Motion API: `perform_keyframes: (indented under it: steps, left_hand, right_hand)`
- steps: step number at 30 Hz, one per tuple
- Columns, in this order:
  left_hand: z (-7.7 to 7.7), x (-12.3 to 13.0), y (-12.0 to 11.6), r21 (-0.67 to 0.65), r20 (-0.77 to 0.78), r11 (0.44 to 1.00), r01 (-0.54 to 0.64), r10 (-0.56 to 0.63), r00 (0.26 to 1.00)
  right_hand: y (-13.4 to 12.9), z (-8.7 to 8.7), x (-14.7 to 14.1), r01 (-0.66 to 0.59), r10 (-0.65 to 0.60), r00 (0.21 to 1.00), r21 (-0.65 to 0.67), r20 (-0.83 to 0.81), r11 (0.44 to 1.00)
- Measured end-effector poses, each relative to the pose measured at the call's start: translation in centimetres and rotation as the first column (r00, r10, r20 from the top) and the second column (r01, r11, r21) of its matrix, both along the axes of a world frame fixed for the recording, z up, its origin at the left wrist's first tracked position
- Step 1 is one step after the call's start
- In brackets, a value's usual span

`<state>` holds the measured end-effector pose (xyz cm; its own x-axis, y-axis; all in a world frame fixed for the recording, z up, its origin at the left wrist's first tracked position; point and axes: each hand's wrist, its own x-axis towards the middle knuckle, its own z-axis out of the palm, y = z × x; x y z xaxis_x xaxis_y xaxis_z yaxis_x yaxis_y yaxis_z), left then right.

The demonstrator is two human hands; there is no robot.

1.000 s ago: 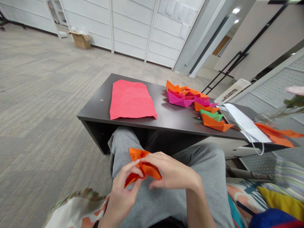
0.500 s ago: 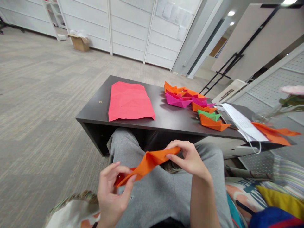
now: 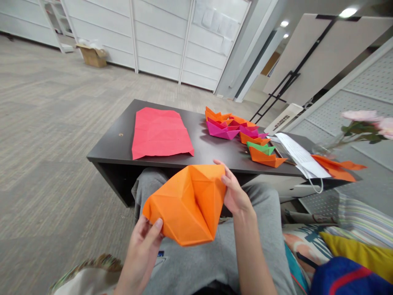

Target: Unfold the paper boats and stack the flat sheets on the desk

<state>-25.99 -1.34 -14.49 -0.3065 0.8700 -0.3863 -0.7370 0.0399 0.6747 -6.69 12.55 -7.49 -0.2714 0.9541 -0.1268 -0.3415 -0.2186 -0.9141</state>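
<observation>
Orange paper [image 3: 188,203] held over the lap, short of the worktop [image 3: 211,153] — spread open, creases showing. Left hand [image 3: 144,241] pinches its lower-left corner; right hand [image 3: 235,192] grips the right edge. Step judged: unfolding. Next calls for an even outward pull — tearing risk at creases.

This looks like an office: grey carpet floor [image 3: 46,123], white panel walls [image 3: 159,37], perforated partition screens [image 3: 353,106], ceiling lights [image 3: 347,12], and a cardboard box [image 3: 91,56] beside the far wall.
</observation>
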Motion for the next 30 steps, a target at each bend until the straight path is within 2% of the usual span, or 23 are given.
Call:
perform_keyframes:
  steps: [2, 5, 8, 10, 12, 14, 16, 18, 20, 24, 27, 30]
  left_hand:
    - [0.1, 0.2, 0.2, -0.041, 0.060, 0.997, -0.064, 0.067, 0.996]
    - [0.2, 0.1, 0.4, -0.083, 0.119, 0.983, -0.161, 0.170, 0.978]
    - [-0.1, -0.1, 0.3, -0.122, 0.123, 0.976, -0.181, 0.196, 0.973]
    - [-0.5, -0.1, -0.1, -0.062, 0.115, 0.988, -0.142, 0.149, 0.982]
    - [-0.7, 0.1, -0.5, 0.063, 0.093, 0.996, -0.068, 0.062, 0.994]
    - [-0.5, 0.5, -0.8, 0.143, 0.057, 0.990, -0.006, -0.002, 0.998]
    - [-0.2, 0.9, -0.9, 0.127, -0.014, 0.992, 0.028, -0.027, 1.000]
    - [0.0, 1.2, -0.8, 0.061, -0.114, 0.997, 0.051, -0.044, 0.993]
    - [-0.1, 1.2, -0.6, 0.016, -0.190, 0.996, 0.086, -0.082, 0.978]
    - [-1.0, 0.5, -0.5, 0.011, -0.198, 0.998, 0.061, -0.057, 0.979]
    - [-1.2, 0.1, -0.5, 0.016, -0.161, 0.999, 0.052, -0.049, 0.986]
    - [-0.9, 0.1, -0.5, 0.051, -0.094, 0.998, 0.026, -0.021, 0.995]
  right_hand:
    - [-0.2, -0.6, -0.7, -0.189, 0.189, 0.981, -0.011, -0.049, 0.982]
    - [-0.5, -1.5, -1.7, -0.464, 0.463, 0.885, -0.011, -0.040, 0.886]
    - [-0.7, -2.2, -2.4, -0.597, 0.601, 0.796, -0.077, 0.064, 0.799]
    - [-0.9, -2.5, -3.0, -0.556, 0.567, 0.814, -0.110, 0.130, 0.824]
    - [-1.2, -2.6, -3.6, -0.432, 0.442, 0.887, -0.100, 0.134, 0.896]
    - [-1.6, -2.5, -4.4, -0.287, 0.294, 0.953, -0.089, 0.073, 0.954]
    - [-2.0, -2.2, -5.1, -0.195, 0.194, 0.981, -0.125, -0.017, 0.973]
    - [-2.3, -1.9, -5.6, -0.174, 0.155, 0.983, -0.215, -0.103, 0.961]
    - [-2.4, -1.6, -5.7, -0.201, 0.149, 0.972, -0.318, -0.179, 0.927]
    - [-2.4, -0.9, -5.2, -0.234, 0.105, 0.951, -0.452, -0.292, 0.861]
    - [-2.6, -0.3, -4.7, -0.217, 0.074, 0.948, -0.456, -0.311, 0.863]
    - [-2.9, 0.0, -4.3, -0.287, 0.184, 0.936, -0.350, -0.300, 0.892]
